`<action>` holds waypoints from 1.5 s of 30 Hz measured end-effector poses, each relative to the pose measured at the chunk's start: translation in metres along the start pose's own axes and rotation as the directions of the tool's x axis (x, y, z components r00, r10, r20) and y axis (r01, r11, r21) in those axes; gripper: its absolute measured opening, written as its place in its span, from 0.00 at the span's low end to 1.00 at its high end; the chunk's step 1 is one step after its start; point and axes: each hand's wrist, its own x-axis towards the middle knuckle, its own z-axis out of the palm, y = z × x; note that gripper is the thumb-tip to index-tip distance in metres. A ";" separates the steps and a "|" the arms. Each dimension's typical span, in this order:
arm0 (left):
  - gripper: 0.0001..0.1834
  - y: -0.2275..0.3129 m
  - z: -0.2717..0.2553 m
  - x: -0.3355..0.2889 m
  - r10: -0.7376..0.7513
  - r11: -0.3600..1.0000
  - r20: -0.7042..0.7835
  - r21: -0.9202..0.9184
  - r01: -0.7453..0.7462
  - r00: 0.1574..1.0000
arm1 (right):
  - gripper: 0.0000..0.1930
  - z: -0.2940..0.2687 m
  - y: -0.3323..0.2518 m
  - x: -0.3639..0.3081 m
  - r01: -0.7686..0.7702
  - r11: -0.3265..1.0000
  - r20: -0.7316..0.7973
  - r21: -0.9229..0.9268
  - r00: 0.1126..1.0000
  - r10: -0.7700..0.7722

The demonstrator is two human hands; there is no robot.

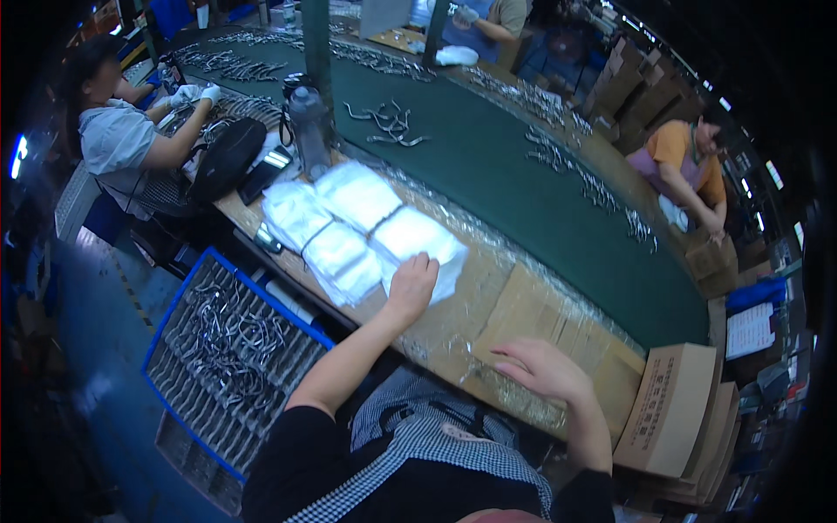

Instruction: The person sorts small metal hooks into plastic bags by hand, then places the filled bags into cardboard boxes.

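Note:
Two bundles of white plastic bags (353, 235), each with a dark band round its middle, lie side by side on the workbench. My left hand (413, 285) is at the near corner of the right-hand bundle, its fingers bent and closed on the edge of a bag. To the right, my right hand (547, 370) hovers over a flat cardboard sheet (562, 327), open and holding nothing, with its fingers stretched out to the left.
A blue-rimmed crate (209, 349) of curved metal parts stands left of the bench. Beyond the bench runs a green conveyor belt (488, 166) carrying metal pieces. A cardboard box (667, 410) stands at right; a grey bottle (309, 131) is behind the bags. Several co-workers sit around.

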 end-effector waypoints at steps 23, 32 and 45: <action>0.08 -0.006 -0.009 -0.007 -0.385 0.765 0.072 -0.533 0.362 0.920 | 0.46 -0.058 0.100 0.564 -0.384 0.893 -0.241 -0.237 0.913 0.329; 0.10 -0.004 -0.003 -0.008 -0.373 0.785 0.096 -0.498 0.369 0.923 | 0.25 -0.048 0.135 0.537 -0.233 0.954 -0.295 -0.190 0.940 0.171; 0.03 -0.001 -0.003 -0.008 -0.308 0.904 -0.030 -0.322 0.282 0.951 | 0.17 -0.040 0.229 0.234 0.049 0.967 -0.141 -0.250 0.986 -0.086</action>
